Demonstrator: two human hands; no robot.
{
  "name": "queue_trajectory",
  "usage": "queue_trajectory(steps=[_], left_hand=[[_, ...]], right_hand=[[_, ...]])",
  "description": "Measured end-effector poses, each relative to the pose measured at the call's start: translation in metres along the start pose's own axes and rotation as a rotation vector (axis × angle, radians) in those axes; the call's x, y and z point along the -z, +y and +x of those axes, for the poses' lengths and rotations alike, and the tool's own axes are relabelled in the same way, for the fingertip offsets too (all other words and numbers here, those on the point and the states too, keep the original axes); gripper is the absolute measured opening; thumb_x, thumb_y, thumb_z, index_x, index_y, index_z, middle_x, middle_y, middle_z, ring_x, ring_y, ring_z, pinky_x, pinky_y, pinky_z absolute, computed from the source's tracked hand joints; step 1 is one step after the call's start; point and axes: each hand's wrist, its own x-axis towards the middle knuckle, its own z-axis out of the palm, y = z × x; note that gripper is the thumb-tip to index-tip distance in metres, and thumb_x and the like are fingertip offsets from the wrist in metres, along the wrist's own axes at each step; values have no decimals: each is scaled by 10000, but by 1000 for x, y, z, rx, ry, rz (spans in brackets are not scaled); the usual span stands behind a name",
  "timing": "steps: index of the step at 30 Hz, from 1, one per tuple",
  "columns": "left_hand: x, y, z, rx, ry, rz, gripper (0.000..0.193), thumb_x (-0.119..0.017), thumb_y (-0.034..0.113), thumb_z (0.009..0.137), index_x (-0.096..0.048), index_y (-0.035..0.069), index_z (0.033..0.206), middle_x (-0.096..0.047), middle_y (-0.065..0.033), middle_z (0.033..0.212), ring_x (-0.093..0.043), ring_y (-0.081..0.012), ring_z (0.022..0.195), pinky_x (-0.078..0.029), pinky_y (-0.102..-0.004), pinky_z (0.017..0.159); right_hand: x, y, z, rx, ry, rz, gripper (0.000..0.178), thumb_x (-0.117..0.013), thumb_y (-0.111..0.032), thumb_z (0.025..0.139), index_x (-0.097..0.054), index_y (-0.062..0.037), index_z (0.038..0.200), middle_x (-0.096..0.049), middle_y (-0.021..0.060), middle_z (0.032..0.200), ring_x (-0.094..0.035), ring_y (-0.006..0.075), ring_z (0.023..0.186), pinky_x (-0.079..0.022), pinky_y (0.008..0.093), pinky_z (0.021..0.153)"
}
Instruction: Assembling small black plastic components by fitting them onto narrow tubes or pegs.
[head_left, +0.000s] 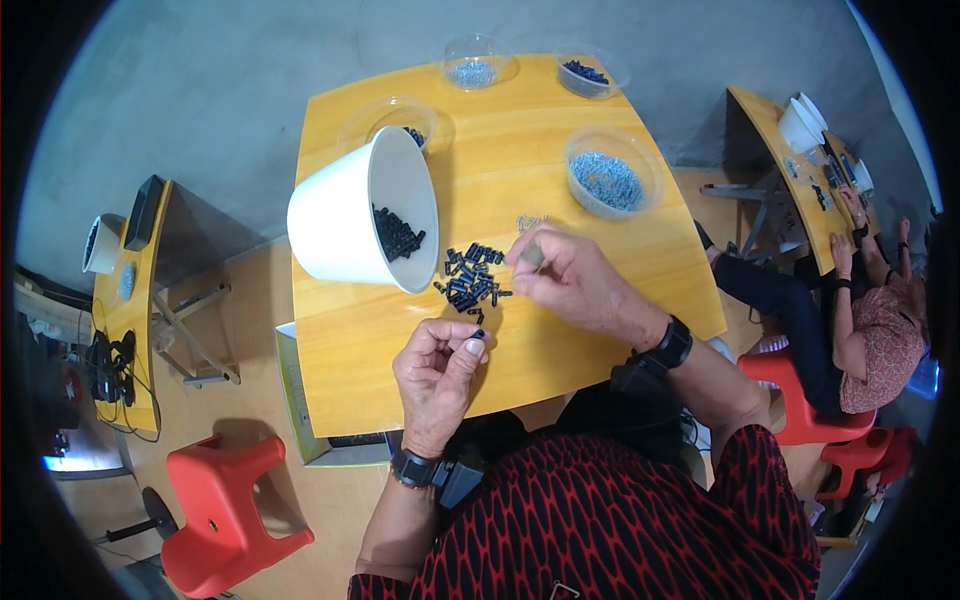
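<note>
My left hand point(438, 378) is closed in a pinch on a small black plastic piece point(478, 334), just in front of a loose pile of similar black pieces point(473, 280) on the yellow table point(600, 335). To the right of the pile, my right hand point(580, 280) hovers with thumb and fingers pressed together. A greyish-beige patch shows at its fingertips; whether it is a cover or a held thing is unclear. Beyond that hand lie a few small silvery pieces point(530, 222). A white bucket point(335, 215) lies tipped on its side, its mouth facing the pile, with more black pieces inside.
A clear bowl of silvery pieces point(608, 185) stands at the right. Further clear bowls point(472, 62) line the far edge by the wall. A red stool point(225, 515) is at the lower left. Another person point(880, 345) sits at a table on the right.
</note>
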Motion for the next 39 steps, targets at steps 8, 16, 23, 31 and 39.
queue_trajectory(steps=[8, 16, 23, 31, 39], left_hand=[[-3, 9, -2, 141, -44, -250, 99, -653, 45, 932, -585, 28, 1001, -665, -67, 863, -618, -101, 669, -494, -212, 574], [-5, 6, -1, 184, -67, -275, 89, -640, 42, 941, -586, 24, 1010, -682, -86, 879, -640, -101, 668, -493, -200, 555], [-5, 1, -2, 186, -68, -224, 105, -665, 49, 929, -583, 26, 992, -686, -78, 874, -646, -96, 679, -493, -198, 555], [-5, 3, -2, 185, -55, -181, 102, -661, 64, 939, -596, 6, 993, -686, -68, 863, -617, -69, 668, -485, -190, 542], [-6, 0, -1, 153, -52, -182, 97, -662, 57, 936, -593, 6, 982, -691, -75, 862, -615, -66, 661, -482, -189, 532]], right_hand=[[-20, -38, -13, -342, -161, 389, 82, -604, -38, 917, -563, 12, 968, -628, 48, 845, -639, 106, 741, -523, 240, 639], [-26, -30, -26, -113, -109, 133, 66, -596, -21, 941, -600, 31, 982, -655, 76, 947, -646, 95, 802, -531, 242, 684], [-37, -13, -27, -204, -45, 517, 65, -622, -32, 941, -626, 3, 995, -664, 55, 905, -643, 93, 776, -518, 227, 668], [-31, -13, -28, -319, -64, 435, 58, -668, -75, 928, -670, -19, 942, -648, 2, 853, -566, 39, 719, -467, 207, 617], [-26, -19, -26, -246, -47, 355, 69, -670, -66, 928, -661, -6, 962, -661, 16, 897, -603, 53, 768, -500, 215, 668]])
